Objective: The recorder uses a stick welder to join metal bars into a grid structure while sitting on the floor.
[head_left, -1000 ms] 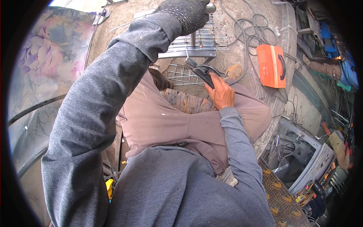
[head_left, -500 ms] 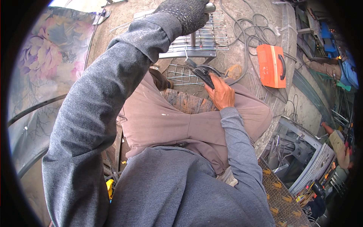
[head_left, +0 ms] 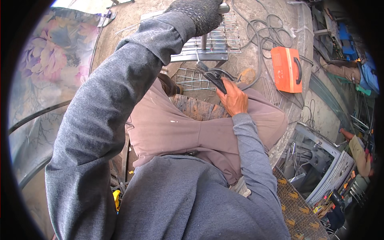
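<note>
A brown, dusty floor [head_left: 264,48] spreads under everything, with a pale fabric sheet printed with pink and purple flowers [head_left: 48,56] on the left. The seated person's mauve cloth trousers [head_left: 168,128] fill the middle. Beyond the knees stands a low grey metal tabletop [head_left: 214,55], carrying a silver grid of crossed wire rods [head_left: 232,34]. To its right, on the floor, sits a boxy orange case with a black handle [head_left: 285,70]; loops of dark grey cable [head_left: 276,33] lie between the two. A smaller wire lattice [head_left: 194,79] shows on the near side of the tabletop, lower down.

The hands are both closed. The left hand [head_left: 200,17], in a dark grey knitted glove, is curled round a silver, round-ended metal bar [head_left: 224,8] above the grid; its far fingers are cut off by the top edge. The bare right hand [head_left: 234,98] grips the handle of a black electrode holder [head_left: 216,80] above the gap between the knees, its tip pointing up and left toward the tabletop. From that tip a thin metal rod [head_left: 197,54] extends across the tabletop's near edge; whether it touches the grid cannot be told.
</note>
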### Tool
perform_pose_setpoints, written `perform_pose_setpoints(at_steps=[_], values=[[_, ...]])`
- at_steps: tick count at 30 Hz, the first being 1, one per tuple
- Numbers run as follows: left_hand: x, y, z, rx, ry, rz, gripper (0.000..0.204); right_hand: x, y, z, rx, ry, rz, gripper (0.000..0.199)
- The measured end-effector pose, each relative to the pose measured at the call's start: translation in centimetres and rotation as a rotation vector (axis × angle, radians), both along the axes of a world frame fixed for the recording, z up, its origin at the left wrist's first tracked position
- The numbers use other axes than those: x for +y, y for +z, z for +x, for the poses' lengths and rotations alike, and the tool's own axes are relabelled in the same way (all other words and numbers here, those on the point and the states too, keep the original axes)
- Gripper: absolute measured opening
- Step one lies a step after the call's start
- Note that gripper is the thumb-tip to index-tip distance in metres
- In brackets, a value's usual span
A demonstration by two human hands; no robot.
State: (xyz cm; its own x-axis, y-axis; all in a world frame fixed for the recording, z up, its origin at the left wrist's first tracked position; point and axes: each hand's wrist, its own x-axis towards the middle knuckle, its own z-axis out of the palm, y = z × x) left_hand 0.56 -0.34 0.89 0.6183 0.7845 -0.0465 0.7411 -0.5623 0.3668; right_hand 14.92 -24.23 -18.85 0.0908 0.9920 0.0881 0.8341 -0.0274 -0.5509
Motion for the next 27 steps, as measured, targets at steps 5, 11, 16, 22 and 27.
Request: perform_pose_setpoints(at_steps=[5, 11, 16, 22, 27], values=[[-0.1, -0.1, -0.4, -0.001, -0.019, 0.035, 0.030, 0.2, 0.8, -0.2, 0.004, -0.019, -0.040, 0.043], [0.4, -0.6, -0.1, 0.026, 0.001, 0.027, 0.029, 0.1, 0.4, 0.0, -0.002, -0.014, -0.054, 0.043], [0.2, -1.2, 0.5, 0.009, 0.092, 0.028, 0.032, 0.0, -0.5, 0.1, -0.110, 0.007, -0.078, 0.047], [0.5, -1.1, 0.1, 0.005, 0.023, 0.033, 0.032, 0.1, 0.0, -0.1, -0.054, -0.007, -0.004, 0.048], [0.3, -0.5, -0.3, -0.020, -0.005, 0.004, 0.032, 0.1, 0.5, 0.0, 0.007, -0.023, -0.062, 0.047]])
